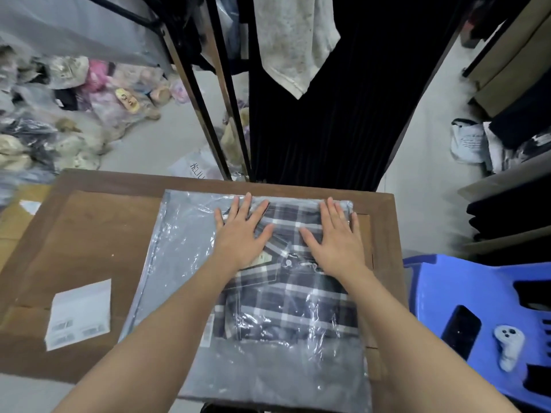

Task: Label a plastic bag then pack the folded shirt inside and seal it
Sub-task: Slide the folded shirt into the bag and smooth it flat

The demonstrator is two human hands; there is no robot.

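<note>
A clear plastic bag (176, 263) lies flat on the brown wooden table (89, 234). Inside it sits the folded shirt (286, 305), dark plaid with white stripes, filling the bag's right half. My left hand (241, 231) rests flat on the bag over the shirt's far left part, fingers spread. My right hand (334, 234) lies flat beside it on the shirt's far right part, palm down. Both press on the plastic and grip nothing. A small label shows through the bag near its lower left (207, 329).
A white sheet of labels (79, 314) lies on the table's left. A blue plastic stool (477, 293) to the right carries a black phone (460, 330) and a grey controller (508, 345). Bagged clothes pile up on the floor at the far left (44, 120). A black rack (208, 114) stands behind the table.
</note>
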